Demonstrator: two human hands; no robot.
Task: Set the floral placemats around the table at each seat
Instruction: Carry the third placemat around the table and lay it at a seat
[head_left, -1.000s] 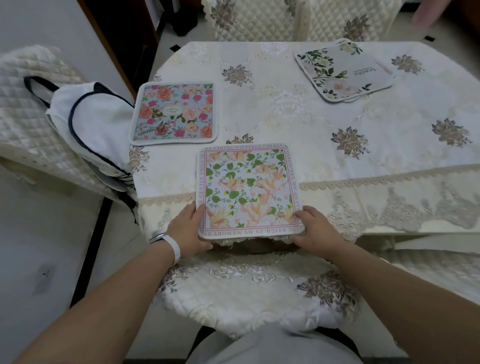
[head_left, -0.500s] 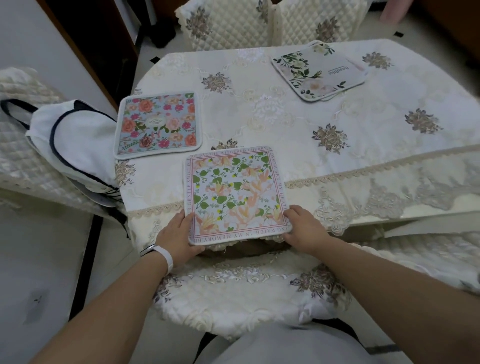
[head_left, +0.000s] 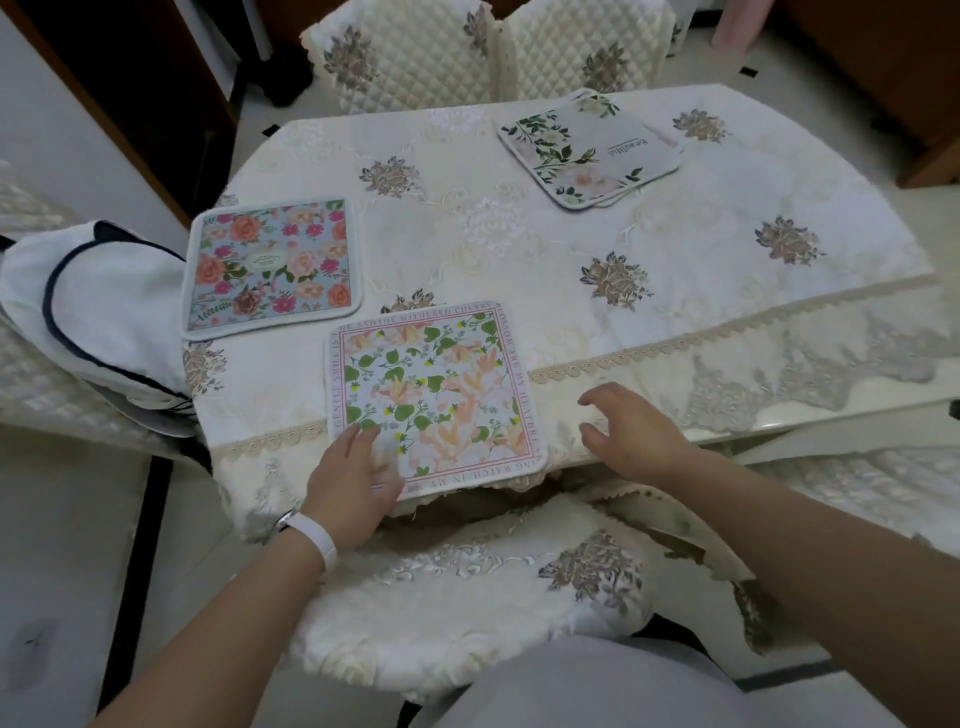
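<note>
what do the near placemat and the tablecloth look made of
Near placemat: seems padded printed fabric, matte; stitched pale edge binding shows. Tablecloth: woven cloth with slight sheen, embroidered flowers and lace trim; fibre unclear.

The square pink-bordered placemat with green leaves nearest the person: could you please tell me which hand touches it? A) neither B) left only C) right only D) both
B: the left hand lies on the near-left corner of the square pink-bordered placemat with green leaves, while the right hand is apart from it, over the cream embroidered tablecloth.
</note>
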